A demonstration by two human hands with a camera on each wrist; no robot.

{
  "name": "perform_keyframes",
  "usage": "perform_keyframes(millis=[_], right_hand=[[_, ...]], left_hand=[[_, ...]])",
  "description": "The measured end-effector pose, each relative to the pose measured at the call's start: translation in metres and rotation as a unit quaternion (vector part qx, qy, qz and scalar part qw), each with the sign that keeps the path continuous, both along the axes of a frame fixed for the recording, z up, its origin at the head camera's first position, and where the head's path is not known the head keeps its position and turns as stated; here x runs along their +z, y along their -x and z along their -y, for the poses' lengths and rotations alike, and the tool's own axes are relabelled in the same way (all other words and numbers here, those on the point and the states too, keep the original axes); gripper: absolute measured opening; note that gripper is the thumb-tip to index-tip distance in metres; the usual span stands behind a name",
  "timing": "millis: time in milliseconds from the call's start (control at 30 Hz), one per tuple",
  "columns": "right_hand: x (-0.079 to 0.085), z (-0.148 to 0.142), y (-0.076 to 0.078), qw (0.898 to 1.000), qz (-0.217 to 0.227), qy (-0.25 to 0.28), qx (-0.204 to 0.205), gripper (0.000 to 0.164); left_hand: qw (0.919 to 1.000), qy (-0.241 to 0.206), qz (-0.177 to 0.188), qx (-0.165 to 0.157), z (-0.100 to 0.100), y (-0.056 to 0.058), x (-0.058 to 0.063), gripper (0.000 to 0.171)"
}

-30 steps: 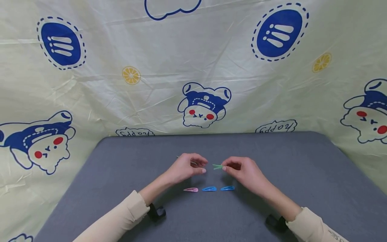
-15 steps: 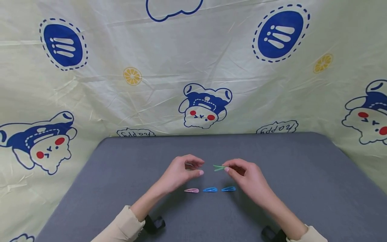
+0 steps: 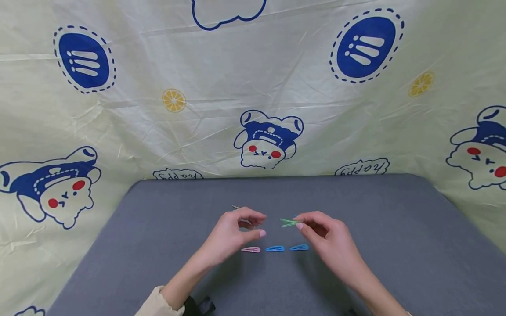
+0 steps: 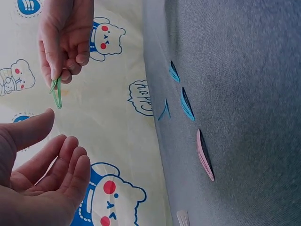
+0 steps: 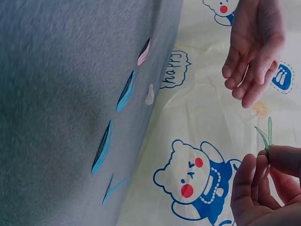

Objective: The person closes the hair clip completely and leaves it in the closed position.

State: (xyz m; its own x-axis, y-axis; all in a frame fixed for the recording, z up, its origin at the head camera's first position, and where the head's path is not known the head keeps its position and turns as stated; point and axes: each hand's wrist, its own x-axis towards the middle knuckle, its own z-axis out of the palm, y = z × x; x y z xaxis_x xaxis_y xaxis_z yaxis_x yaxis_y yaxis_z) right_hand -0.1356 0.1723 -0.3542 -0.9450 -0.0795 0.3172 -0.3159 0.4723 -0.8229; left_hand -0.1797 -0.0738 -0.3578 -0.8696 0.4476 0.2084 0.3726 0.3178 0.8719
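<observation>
My right hand (image 3: 332,239) pinches a green snap hair clip (image 3: 289,223) between thumb and fingertips, above the table. The clip's two prongs are spread apart and point towards my left hand (image 3: 231,235). That hand is held in the air with loosely bent fingers, thumb apart from them, nothing between. Below the hands lie a pink hair clip (image 3: 251,249) and two blue hair clips (image 3: 275,248) in a row. A popped-open blue clip (image 4: 164,110) and a pale grey clip (image 5: 149,94) lie farther back, largely hidden by the hands in the head view.
A dark grey cloth-covered table (image 3: 178,197) extends under the hands. Behind it hangs a pale curtain (image 3: 213,131) printed with cartoon bears and blue shapes. A black strap (image 3: 197,306) sits at the left wrist by a cream sleeve (image 3: 160,303).
Both hands have drawn back slightly towards the body, with the green hair clip still pinched in the right. The gap between the hands has widened and the clip's prongs show farther apart.
</observation>
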Motion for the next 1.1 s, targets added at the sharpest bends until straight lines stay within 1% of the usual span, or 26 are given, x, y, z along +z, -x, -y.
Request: perform_keyframes(millis=[200,333,467,633,867,1100], right_hand=[[0.004,0.004,-0.013,1.000,-0.012,0.019,-0.003,0.010],[0.006,0.008,-0.017,1.000,-0.005,0.017,-0.007,0.010],[0.008,0.011,-0.020,1.000,-0.002,0.010,-0.009,0.011],[0.009,0.012,-0.022,1.000,-0.012,0.016,-0.005,0.010],[0.006,0.014,-0.026,0.999,-0.022,0.023,0.010,0.011],[0.002,0.018,-0.026,0.998,-0.035,0.036,0.039,0.013]], left_hand=[[0.9999,0.005,0.006,0.007,0.000,-0.013,0.006,0.027],[0.9998,-0.009,0.014,0.014,0.000,-0.019,0.010,0.028],[0.9995,-0.021,0.020,0.013,-0.001,-0.024,0.012,0.028],[0.9996,-0.021,0.016,0.009,-0.002,-0.027,0.013,0.028],[0.9993,-0.032,0.013,-0.010,-0.010,-0.030,0.008,0.028],[0.9991,-0.040,0.015,-0.008,-0.014,-0.033,0.007,0.024]])
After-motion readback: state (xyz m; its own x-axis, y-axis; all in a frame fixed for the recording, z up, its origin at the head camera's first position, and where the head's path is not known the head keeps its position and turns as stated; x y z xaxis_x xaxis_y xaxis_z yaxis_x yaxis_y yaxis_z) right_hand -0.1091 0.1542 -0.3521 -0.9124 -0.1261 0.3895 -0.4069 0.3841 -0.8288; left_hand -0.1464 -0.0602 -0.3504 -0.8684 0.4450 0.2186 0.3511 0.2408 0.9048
